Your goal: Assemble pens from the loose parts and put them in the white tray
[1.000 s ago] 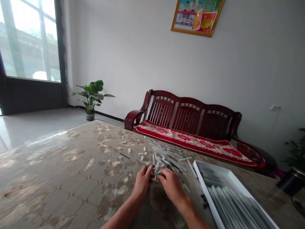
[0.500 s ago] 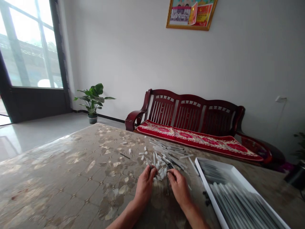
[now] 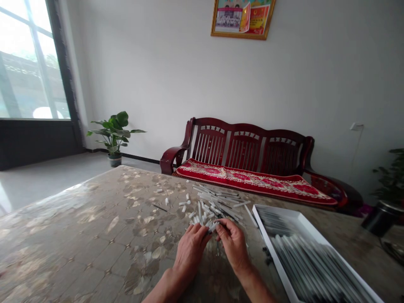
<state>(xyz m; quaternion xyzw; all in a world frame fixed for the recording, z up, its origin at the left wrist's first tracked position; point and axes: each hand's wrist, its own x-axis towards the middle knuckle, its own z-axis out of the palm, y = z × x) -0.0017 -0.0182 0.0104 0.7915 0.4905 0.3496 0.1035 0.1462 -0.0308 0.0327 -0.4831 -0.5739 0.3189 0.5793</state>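
My left hand and my right hand meet over the table, fingers curled together round a small white pen part held between them. Just beyond the fingertips lies a loose pile of white caps and grey pen barrels scattered on the table. To the right of my right hand stands a white tray filled with several grey pens laid side by side.
The table has a glossy brown floral cover. Behind it stands a dark red wooden bench with a red cushion. A potted plant is by the window at left, a dark pot at far right.
Both hands have come closer together and now pinch a white part between them. The camera has swung slightly to the right.
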